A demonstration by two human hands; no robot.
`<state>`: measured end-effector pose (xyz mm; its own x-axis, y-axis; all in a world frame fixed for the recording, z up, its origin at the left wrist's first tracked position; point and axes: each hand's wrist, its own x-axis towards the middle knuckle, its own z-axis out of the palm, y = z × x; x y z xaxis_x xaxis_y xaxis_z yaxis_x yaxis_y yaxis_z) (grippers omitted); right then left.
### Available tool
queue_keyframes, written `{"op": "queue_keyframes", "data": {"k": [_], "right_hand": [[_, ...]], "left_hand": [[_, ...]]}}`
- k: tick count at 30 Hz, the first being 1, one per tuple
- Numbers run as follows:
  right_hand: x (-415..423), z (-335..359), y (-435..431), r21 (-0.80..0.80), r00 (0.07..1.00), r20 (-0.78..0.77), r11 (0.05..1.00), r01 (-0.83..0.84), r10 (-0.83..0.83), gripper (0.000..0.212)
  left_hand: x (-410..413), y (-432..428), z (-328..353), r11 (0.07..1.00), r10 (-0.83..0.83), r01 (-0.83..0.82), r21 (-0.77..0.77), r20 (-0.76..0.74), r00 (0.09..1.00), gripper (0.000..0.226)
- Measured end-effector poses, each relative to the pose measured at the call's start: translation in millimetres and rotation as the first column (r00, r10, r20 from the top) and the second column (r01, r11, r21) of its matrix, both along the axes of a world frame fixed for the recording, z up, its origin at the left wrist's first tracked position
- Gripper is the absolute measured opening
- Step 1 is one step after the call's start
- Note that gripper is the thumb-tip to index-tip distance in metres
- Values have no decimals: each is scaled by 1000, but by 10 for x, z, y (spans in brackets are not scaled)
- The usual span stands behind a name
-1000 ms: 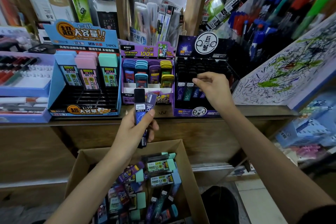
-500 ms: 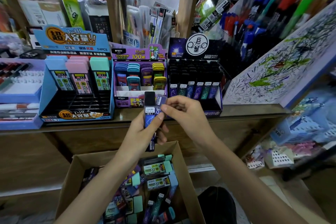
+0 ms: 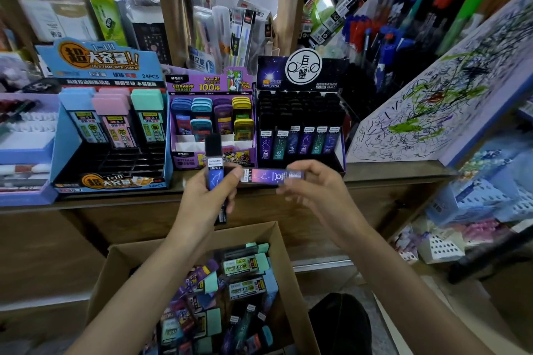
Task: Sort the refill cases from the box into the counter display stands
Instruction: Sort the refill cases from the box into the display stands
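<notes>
at the middle of my view, just in front of the counter (image 3: 398,174) edge, both hands meet. my left hand (image 3: 199,199) has its fingers curled round a blue refill case (image 3: 215,179), held upright with its black cap pointing to 12 o'clock; the thumb presses on its printed face. my right hand (image 3: 313,192) pinches a purple refill case (image 3: 272,176) between thumb and fingertips, and that one lies flat, running from 9 to 3 o'clock. its white-labelled end sits just beside my left thumb; i cannot tell whether they touch.

at 6 o'clock, below my forearms, the cardboard box (image 3: 291,262) stands open, with many loose refill cases (image 3: 248,265) in it: wide ones with mint caps, and slim purple and dark ones lying every way.

on the counter three display stands stand side by side, touching. at 10 o'clock is the blue stand (image 3: 72,153), with three wide cases in its back row, blue, pink and mint. at 12 o'clock is the purple stand (image 3: 212,82), holding small blue, teal, purple and yellow cases. at 1 o'clock is the black stand (image 3: 300,72), with a front row of slim star-sign cases standing upright.

at 2 o'clock a scribbled test board (image 3: 444,112) leans beside the black stand.
</notes>
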<state>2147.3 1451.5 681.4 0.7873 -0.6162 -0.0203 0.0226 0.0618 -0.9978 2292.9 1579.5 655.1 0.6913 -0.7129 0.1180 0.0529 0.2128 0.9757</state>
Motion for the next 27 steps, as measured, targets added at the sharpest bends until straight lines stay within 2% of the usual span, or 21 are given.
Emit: {"op": "queue_keyframes", "data": {"k": [2,6,8,12,17,19,22,24,27], "right_hand": [[-17,-61,74,-53,996,-77,997,-59,55,24],[39,-119,232,-143,958,-206,963,-230,199,34],[85,-55,232,-193,941,-234,937,-290,243,30],[206,144,138,-240,976,-125,949,-203,177,12],[222,261,-36,-329,966,-182,914,-237,185,10],[184,351,-212,-354,986,-137,925,-137,94,11],[132,488,-572,-402,989,-14,907,126,-144,11],[137,514,-775,-431,967,43,869,243,-250,13],[220,418,-937,-454,949,66,837,305,-310,15]], "left_hand": [[20,-7,20,999,18,-18,-28,-14,1000,24],[8,-30,37,999,20,-20,-38,-7,1000,19],[-5,-39,51,1000,4,-3,-24,33,999,20],[-36,-43,105,998,-55,55,4,113,992,29],[-58,-56,114,994,-101,98,45,72,992,40],[-69,-62,102,994,-95,94,50,20,995,42],[-72,-67,65,997,-65,68,36,-76,995,30],[-75,-67,41,998,-45,48,51,-57,997,20],[-101,-62,26,997,-36,37,63,-8,999,15]]}}
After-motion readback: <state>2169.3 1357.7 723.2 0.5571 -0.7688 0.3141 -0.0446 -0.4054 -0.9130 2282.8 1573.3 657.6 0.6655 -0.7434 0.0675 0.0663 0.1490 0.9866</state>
